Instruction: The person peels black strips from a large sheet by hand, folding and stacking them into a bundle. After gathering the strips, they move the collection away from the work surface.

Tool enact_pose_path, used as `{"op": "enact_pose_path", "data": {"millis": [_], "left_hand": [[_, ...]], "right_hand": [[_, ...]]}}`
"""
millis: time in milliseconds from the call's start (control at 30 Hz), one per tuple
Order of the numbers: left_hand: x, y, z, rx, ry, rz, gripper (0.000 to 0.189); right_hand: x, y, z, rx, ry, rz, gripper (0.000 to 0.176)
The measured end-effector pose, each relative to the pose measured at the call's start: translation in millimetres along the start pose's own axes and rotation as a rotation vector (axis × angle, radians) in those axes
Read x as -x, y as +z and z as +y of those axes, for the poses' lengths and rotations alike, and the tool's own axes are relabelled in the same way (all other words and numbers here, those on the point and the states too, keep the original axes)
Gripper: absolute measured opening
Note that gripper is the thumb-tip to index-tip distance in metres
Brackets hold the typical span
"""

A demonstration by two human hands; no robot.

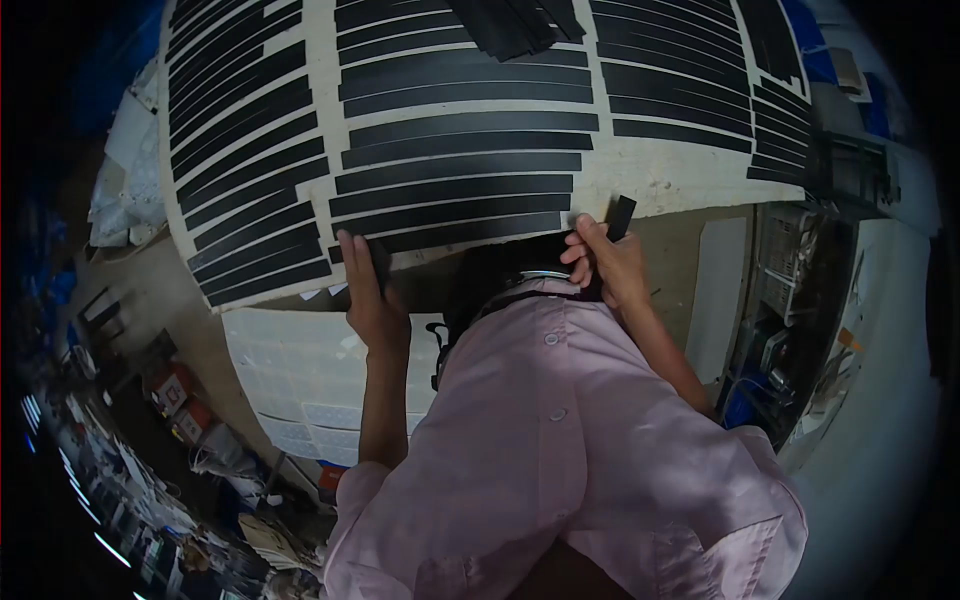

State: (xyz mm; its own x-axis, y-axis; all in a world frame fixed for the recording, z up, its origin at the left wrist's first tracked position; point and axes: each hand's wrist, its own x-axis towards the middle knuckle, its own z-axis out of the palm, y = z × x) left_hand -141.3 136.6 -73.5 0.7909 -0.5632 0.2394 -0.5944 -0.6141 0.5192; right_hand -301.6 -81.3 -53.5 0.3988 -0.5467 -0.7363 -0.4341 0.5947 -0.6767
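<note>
Rows of black strips (460, 160) lie in columns on a pale board (670, 172). At the board's near edge, the fingertips of my left hand (374, 305) rest by the left end of the nearest middle strip, and a dark piece (380, 262) is held between its fingers and thumb. My right hand (610, 262) is at the same edge, near the right end of the middle column. Its fingers are bent, and a short black strip (622, 216) sticks up from its grip. The lower part of that strip is hidden by the hand.
A loose pile of black strips (515, 28) lies at the board's far middle. Pale sheets (300, 370) are below the board at left. Shelves with baskets (785, 250) stand at right. Cluttered goods and red boxes (180, 400) are at lower left.
</note>
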Motion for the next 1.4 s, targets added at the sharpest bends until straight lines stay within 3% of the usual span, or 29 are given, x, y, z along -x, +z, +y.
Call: {"op": "enact_pose_path", "data": {"millis": [100,167,200,267,300,367,433,500,600,833,900,1033,1100,1167,1233,1267,1300,1400], "left_hand": [[-5,-4,12,0.104,-0.145,0.134,0.059],[16,0,28,0.138,-0.051,0.088,0.059],[23,8,49,0.125,-0.079,0.150,0.046],[47,29,73,0.311,-0.336,0.258,0.030],[49,39,82,0.465,-0.710,0.285,0.023],[22,48,105,0.893,-0.905,0.422,0.031],[12,76,98,1.038,-0.872,0.549,0.039],[6,81,96,1.105,-0.852,0.599,0.039],[9,83,104,1.057,-0.782,0.559,0.036],[-1,92,113,1.073,-0.851,0.571,0.025],[4,91,113,1.107,-0.807,0.515,0.024],[25,109,149,1.163,-0.798,0.557,0.035],[34,118,169,1.190,-0.872,0.635,0.045],[36,118,177,1.207,-0.848,0.640,0.049],[20,99,208,1.258,-0.783,0.669,0.049],[16,97,217,1.378,-0.656,0.588,0.042],[9,95,225,1.377,-0.654,0.592,0.042],[-11,97,234,1.594,-0.429,0.093,0.028]], "right_hand": [[-9,-12,8,0.136,-0.059,-0.162,0.044],[-17,-21,19,0.124,-0.044,-0.291,0.044],[-21,-24,20,0.118,-0.032,-0.370,0.044],[-26,-24,14,0.150,-0.132,-0.474,0.044],[-27,-26,12,0.185,-0.224,-0.525,0.043],[-33,-35,8,0.215,-0.171,-0.623,0.036],[-32,-45,6,0.245,-0.127,-0.708,0.029],[-29,-62,3,0.394,-0.302,-0.760,0.029],[-31,-89,3,0.457,-0.344,-0.723,0.031],[-36,-119,9,0.491,-0.408,-0.717,0.033],[-39,-116,15,0.523,-0.641,-0.688,0.036],[-49,-116,23,0.516,-0.829,-0.732,0.035],[-45,-129,14,0.569,-0.518,-1.055,0.039],[-47,-143,11,0.592,-0.521,-1.006,0.035],[-39,-162,-13,0.463,-0.390,-0.998,0.030],[-36,-172,-23,0.440,-0.298,-0.899,0.026],[-34,-184,-33,0.415,-0.210,-0.796,0.023],[-38,-217,-53,0.345,-0.316,-0.505,0.019]]}}
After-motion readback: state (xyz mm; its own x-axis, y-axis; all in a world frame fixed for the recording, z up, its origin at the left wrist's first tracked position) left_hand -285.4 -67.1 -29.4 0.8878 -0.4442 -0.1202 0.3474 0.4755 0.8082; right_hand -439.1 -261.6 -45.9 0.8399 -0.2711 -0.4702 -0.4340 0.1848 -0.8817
